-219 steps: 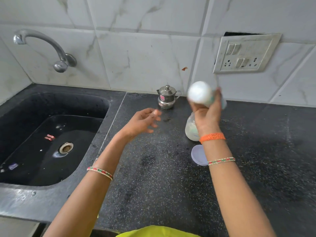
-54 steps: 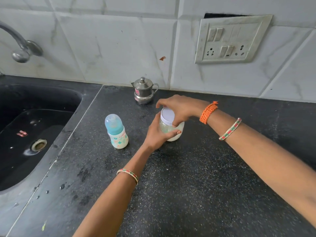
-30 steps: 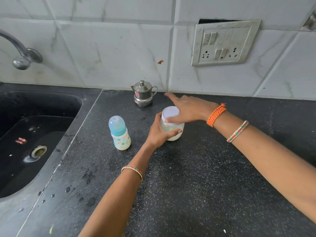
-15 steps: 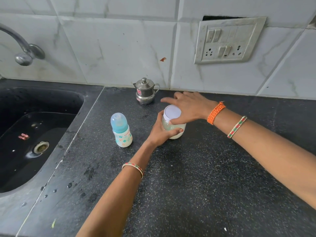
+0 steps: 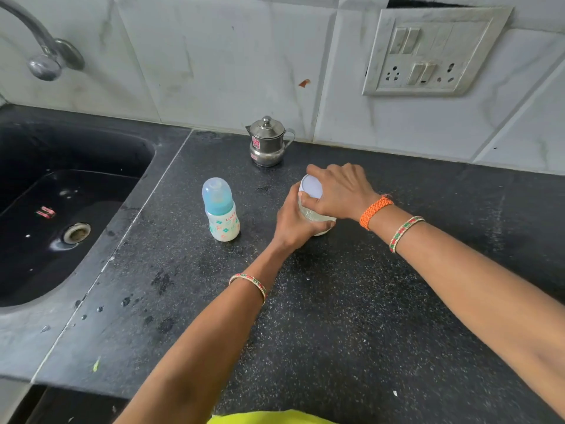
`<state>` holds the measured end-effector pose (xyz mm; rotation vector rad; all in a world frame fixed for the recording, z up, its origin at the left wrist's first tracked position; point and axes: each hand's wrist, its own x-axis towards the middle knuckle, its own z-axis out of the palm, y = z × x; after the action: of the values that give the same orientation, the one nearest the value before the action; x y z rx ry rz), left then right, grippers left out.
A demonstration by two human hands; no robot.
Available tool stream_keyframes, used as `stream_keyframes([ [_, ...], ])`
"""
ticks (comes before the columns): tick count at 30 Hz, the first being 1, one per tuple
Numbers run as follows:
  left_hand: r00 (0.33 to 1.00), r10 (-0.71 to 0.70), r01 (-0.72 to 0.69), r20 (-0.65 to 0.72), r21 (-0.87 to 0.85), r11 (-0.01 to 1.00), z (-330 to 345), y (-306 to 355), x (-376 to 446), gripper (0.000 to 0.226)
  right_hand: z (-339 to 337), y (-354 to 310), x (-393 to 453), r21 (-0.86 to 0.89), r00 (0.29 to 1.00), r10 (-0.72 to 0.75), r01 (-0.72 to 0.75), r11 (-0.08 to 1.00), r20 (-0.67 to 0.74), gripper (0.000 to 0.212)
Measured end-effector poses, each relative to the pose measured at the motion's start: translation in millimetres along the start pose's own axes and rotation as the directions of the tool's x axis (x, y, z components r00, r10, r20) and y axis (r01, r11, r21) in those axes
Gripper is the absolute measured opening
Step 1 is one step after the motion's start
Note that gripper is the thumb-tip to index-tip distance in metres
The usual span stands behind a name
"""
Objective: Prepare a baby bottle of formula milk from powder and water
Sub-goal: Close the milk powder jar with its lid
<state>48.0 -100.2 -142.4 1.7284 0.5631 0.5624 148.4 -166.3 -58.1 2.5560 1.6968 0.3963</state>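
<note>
A small baby bottle point(image 5: 221, 211) with a blue cap and milky contents stands upright on the black counter point(image 5: 336, 301). To its right sits a clear powder jar point(image 5: 319, 223) with a white lid point(image 5: 312, 186). My left hand point(image 5: 292, 223) wraps around the jar's body from the near side. My right hand point(image 5: 337, 191) grips the lid from above with fingers and thumb curled round its rim. Most of the jar is hidden by both hands.
A small steel pot with a lid point(image 5: 268, 142) stands by the tiled wall behind the jar. A black sink point(image 5: 61, 209) with a tap point(image 5: 46, 56) lies on the left. A switch and socket plate point(image 5: 428, 53) is on the wall.
My right hand's fingers have curled tighter around the jar lid and turned on it. My left hand keeps holding the jar. The bottle has stayed in place.
</note>
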Motion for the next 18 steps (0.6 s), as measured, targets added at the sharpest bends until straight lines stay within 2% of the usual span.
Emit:
stream_keyframes([
  [2, 1.0, 0.012, -0.012, 0.008, 0.025, 1.0, -1.4, 1.8, -1.0, 0.085, 1.2, -3.3, -1.4, 0.019, 0.999, 0.037, -0.036, 0.999, -0.015, 0.056],
  [4, 0.995, 0.005, -0.008, 0.1, 0.027, 1.0, -7.7, 3.9, -1.7, 0.095, 1.4, -4.9, -4.8, 0.072, 0.997, 0.073, -0.073, 0.995, 0.01, 0.058],
  [7, 0.956, -0.038, 0.01, 0.29, 0.099, 0.995, -22.6, 0.6, -8.6, 0.121, 1.8, -1.6, -8.2, 0.208, 0.99, 0.097, -0.116, 0.971, 0.1, 0.06],
  [9, 0.938, -0.09, 0.022, 0.335, 0.202, 0.979, -29.7, -4.4, -18.0, 0.13, -0.8, 1.7, -12.1, 0.333, 0.969, 0.164, -0.218, 0.917, 0.183, 0.07],
  [11, 0.94, -0.125, 0.056, 0.318, 0.219, 0.974, -33.4, -7.6, -22.7, 0.124, -1.1, 3.8, -19.1, 0.509, 0.936, 0.269, -0.349, 0.787, 0.226, 0.084],
  [13, 0.94, -0.154, 0.103, 0.306, 0.177, 0.979, -37.9, -8.6, -21.5, 0.11, 5.0, 0.4, -33.5, 0.743, 0.901, 0.376, -0.401, 0.536, 0.215, 0.091],
  [15, 0.94, -0.159, 0.113, 0.303, 0.164, 0.98, -42.2, -10.9, -18.2, 0.095, 23.1, -4.2, -53.9, 0.878, 0.86, 0.462, -0.377, 0.293, 0.215, 0.084],
  [16, 0.941, -0.162, 0.116, 0.297, 0.167, 0.979, -43.7, -11.9, -17.4, 0.088, 35.1, -6.3, -63.6, 0.89, 0.848, 0.471, -0.388, 0.24, 0.243, 0.084],
  [18, 0.946, -0.167, 0.125, 0.279, 0.161, 0.979, -45.5, -15.7, -15.0, 0.081, 55.2, -13.7, -76.3, 0.873, 0.844, 0.447, -0.428, 0.232, 0.296, 0.095],
])
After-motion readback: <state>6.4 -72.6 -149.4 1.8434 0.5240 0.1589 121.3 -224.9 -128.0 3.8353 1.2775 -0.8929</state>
